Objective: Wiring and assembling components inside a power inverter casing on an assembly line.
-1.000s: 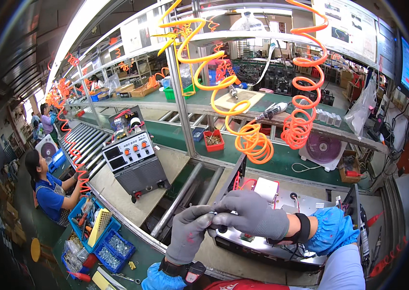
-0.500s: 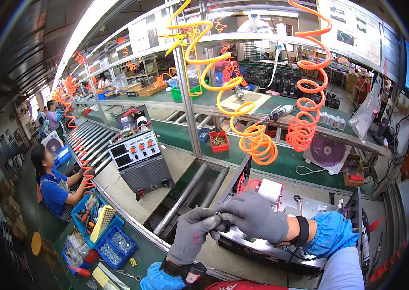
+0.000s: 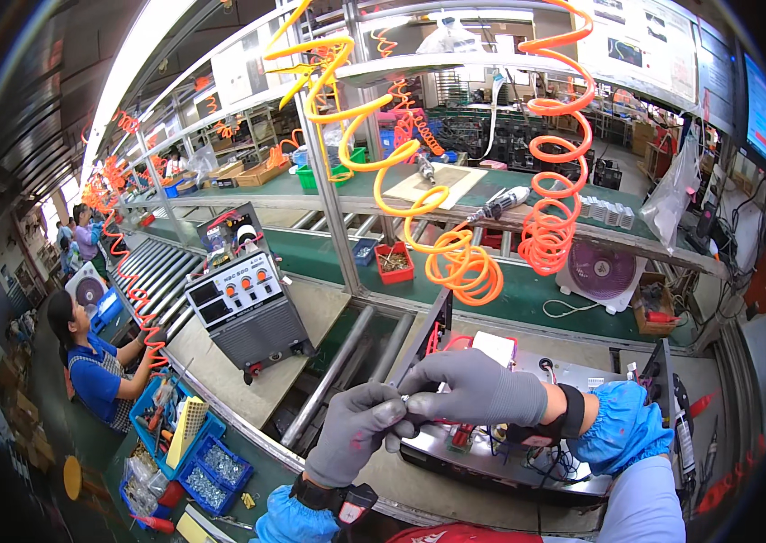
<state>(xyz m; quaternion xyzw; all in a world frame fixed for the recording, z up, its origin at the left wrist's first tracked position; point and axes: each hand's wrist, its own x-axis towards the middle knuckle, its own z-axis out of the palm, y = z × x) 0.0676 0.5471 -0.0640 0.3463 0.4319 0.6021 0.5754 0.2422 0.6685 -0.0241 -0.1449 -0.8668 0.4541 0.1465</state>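
Factory benches and a roller conveyor (image 3: 347, 362) run through a long assembly hall hung with orange coiled air hoses (image 3: 550, 226). At the near edge, the left hand (image 3: 360, 434), in a grey glove, is pinched shut on a small silvery part (image 3: 398, 395) at its fingertips; the part is too small to identify. The right hand (image 3: 478, 389), gloved alike, meets it from the other side, its fingers curled onto the same part, so both hands touch just above the open metal chassis (image 3: 509, 452). Under and beyond the hands the chassis lies uncovered, red and black wiring exposed inside, which suggests that assembly of this unit is partway through: the part is not yet seated and no cover is on. Further out to the left, a closed grey welding machine (image 3: 247, 308) stands on the line, seemingly complete. Past it, another person in blue (image 3: 93, 376) sits beside blue bins of screws (image 3: 211, 462).
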